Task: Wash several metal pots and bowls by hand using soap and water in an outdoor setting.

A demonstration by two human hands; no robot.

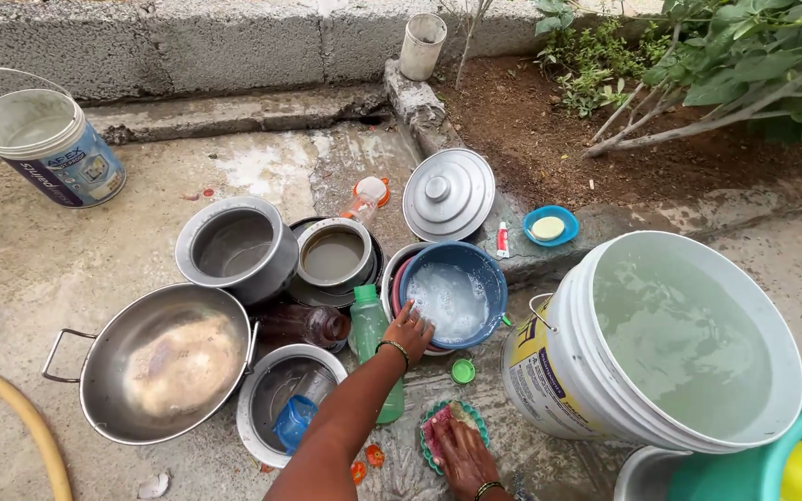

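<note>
Nearest the camera, the right hand (461, 455) presses flat, fingers together, on a pink scrubber in a small green dish (455, 436) on the wet concrete. At far left a yellow hose (20, 417) curves along the frame edge, and a blue-labelled paint bucket (44, 139) stands alone near the block kerb with open floor around it. A wide steel wok (164, 362) lies beside a steel pot (237, 246) and a steel bowl (280, 399) holding a blue cup. The left hand (408, 329) reaches past a green bottle (370, 343) and grips the rim of the soapy blue tub (457, 292), fingers curled over its edge. Behind it a steel lid (448, 195) leans on the kerb, beside a blue soap dish (549, 225). At right a large white bucket (670, 343) of water with a yellow-patched label crowds the tub, leaving only a narrow gap.
</note>
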